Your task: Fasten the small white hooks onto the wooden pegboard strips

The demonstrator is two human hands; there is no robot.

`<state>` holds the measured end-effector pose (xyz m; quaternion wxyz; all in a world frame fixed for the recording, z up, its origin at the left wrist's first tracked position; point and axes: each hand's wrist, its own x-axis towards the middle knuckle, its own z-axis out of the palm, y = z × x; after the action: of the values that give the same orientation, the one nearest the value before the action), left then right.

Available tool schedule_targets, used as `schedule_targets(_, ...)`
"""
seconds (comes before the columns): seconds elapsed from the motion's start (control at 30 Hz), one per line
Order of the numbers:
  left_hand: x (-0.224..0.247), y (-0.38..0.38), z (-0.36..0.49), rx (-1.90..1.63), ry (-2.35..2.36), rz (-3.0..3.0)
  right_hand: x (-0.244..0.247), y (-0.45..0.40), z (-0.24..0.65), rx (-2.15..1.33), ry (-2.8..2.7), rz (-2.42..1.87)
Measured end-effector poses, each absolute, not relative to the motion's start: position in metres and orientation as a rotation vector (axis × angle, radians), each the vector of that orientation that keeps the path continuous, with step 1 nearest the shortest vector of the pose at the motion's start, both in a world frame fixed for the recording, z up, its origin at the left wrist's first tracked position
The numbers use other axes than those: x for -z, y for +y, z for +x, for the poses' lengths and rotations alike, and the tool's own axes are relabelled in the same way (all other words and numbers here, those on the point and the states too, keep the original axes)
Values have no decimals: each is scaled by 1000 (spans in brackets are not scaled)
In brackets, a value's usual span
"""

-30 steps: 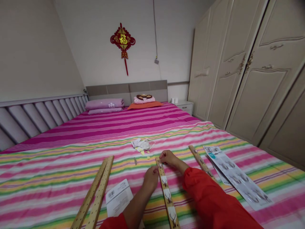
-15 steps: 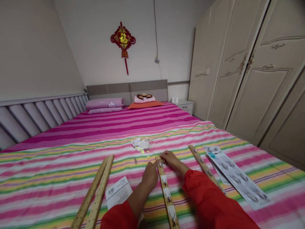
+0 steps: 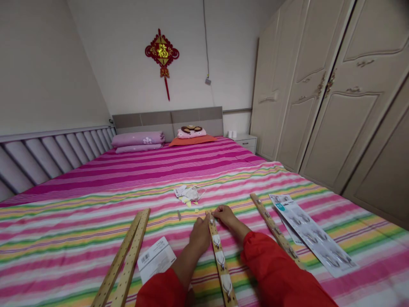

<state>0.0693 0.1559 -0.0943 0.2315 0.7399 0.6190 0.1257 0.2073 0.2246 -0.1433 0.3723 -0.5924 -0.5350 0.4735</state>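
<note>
A narrow wooden strip (image 3: pixel 214 230) with pre-drilled holes lies lengthwise in front of me. White-backed metal hooks (image 3: pixel 220 259) sit in a row along it, and a small metal hook (image 3: pixel 211 221) is at its far end. My left hand (image 3: pixel 200 234) is closed against the left side of that end, thumb and fingers on the wood. From the right, my right hand (image 3: pixel 225 215) pinches at the same end, its fingertips close together beside the hook. Whatever lies between those fingertips is too small to make out.
Right of my arm lie another strip with hooks (image 3: pixel 266 214) and a blister pack of hooks (image 3: pixel 308 230). Two holed wooden strips (image 3: pixel 132 251) and a white card package (image 3: pixel 156 258) are at left. Torn wrappers (image 3: pixel 191 194) lie beyond my hands on the striped bedspread (image 3: pixel 79 238).
The whole view has shifted slightly, with things sitting a little further left. Both hands stay at the far end of the strip, the fingers only slightly moved.
</note>
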Motion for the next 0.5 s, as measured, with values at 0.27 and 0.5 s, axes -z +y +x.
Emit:
schedule_targets(0.27,100,161,68,-353,1686,1996,145,225,206,-1171,-1383,-1492)
schedule_targets(0.5,104,162,69,-375,1654,2016,147,226,207,-1166,-1392,-1491)
